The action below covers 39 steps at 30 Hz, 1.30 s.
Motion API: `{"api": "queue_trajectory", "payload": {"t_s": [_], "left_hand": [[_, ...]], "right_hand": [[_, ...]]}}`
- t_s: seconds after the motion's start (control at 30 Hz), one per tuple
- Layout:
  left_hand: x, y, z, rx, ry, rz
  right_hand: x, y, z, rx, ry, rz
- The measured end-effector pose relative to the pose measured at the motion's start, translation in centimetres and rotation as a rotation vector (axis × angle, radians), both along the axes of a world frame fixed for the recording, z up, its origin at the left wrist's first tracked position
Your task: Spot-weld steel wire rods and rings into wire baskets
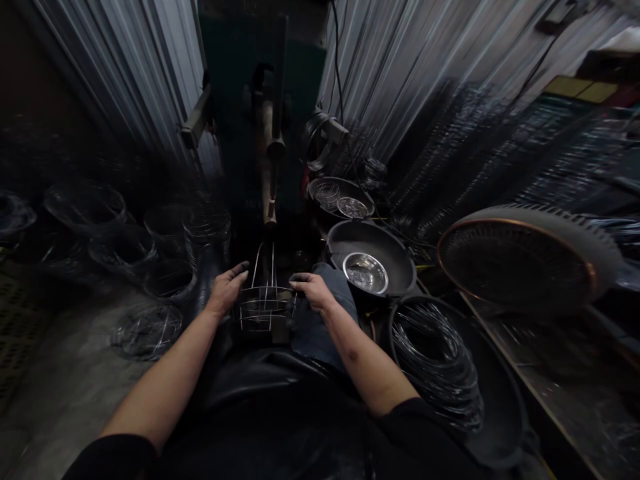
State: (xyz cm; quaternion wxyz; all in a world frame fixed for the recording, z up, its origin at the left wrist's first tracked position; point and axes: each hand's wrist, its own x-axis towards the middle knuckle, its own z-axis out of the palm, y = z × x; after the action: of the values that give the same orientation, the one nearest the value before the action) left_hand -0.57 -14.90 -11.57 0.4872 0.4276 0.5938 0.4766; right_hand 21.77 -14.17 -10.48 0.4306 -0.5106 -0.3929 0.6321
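One black apron (pixel 270 373) covers the lap, between two bare forearms. Near on the right, one pan (pixel 503 400) holds one thick coil (pixel 440 373) of wire. One flatter wire bundle (pixel 147 331) lies on the floor (pixel 80 387) at the left.

Two hands reach forward, with one wire frame (pixel 267 309) between them, above the lap. The right hand (pixel 314 291) has its grip closed, thumb and finger pinching the frame's upper wire at its right end. The left hand (pixel 225 290) is at the other end, its grip nearly closed; whether a wire lies between its fingertips, I cannot tell. One blue-grey cloth (pixel 325 333) is under the right wrist.

Just beyond the right hand is a second pan (pixel 395 250) with one steel bowl (pixel 367 273) in it, and to its right one round, copper-rimmed fan (pixel 515 260). Several wire baskets (pixel 123 250) stand at the left, too dim to count. Farther off, a third pan (pixel 333 210) holds one shiny dish (pixel 353 207) and some wire rings (pixel 327 193). Behind rise one dark post (pixel 280 73) and two ribbed walls, left (pixel 135 60) and right (pixel 385 67).
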Motion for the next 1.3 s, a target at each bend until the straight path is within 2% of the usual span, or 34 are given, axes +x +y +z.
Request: {"api": "queue_trajectory", "payload": {"t_s": [0.37, 0.6, 0.7, 0.8, 0.87, 0.97, 1.1, 1.2, 1.3], "left_hand": [[0.1, -1.4, -1.1, 0.034, -0.024, 0.012], [1.0, -1.6, -1.7, 0.048, -0.069, -0.019], [0.8, -1.1, -1.2, 0.062, -0.072, -0.006], [0.3, -0.3, -0.3, 0.078, -0.052, 0.033], [-0.1, 0.5, 0.4, 0.091, -0.039, 0.061], [-0.4, 1.9, 1.2, 0.112, -0.019, 0.114], [-1.2, 3.5, 1.3, 0.122, 0.0, 0.175], [-1.9, 3.6, 1.3, 0.095, 0.002, 0.19], [-2.1, 2.9, 2.5, 0.079, 0.034, 0.143]], "right_hand": [[0.8, -1.3, -0.9, -0.022, 0.047, 0.06], [0.6, -1.1, 0.2, -0.023, 0.041, 0.103], [0.5, -1.3, 0.6, -0.019, 0.001, 0.188], [0.3, -2.0, 0.9, -0.058, 0.059, 0.305], [-0.2, -2.6, 1.1, -0.065, 0.108, 0.295], [-1.6, -3.4, 1.6, -0.026, 0.126, 0.18], [-3.2, -3.7, 2.6, 0.06, 0.088, 0.094], [-3.4, -4.0, 2.9, 0.047, 0.069, 0.127], [-3.6, -4.8, 3.0, -0.027, 0.06, 0.245]]}}
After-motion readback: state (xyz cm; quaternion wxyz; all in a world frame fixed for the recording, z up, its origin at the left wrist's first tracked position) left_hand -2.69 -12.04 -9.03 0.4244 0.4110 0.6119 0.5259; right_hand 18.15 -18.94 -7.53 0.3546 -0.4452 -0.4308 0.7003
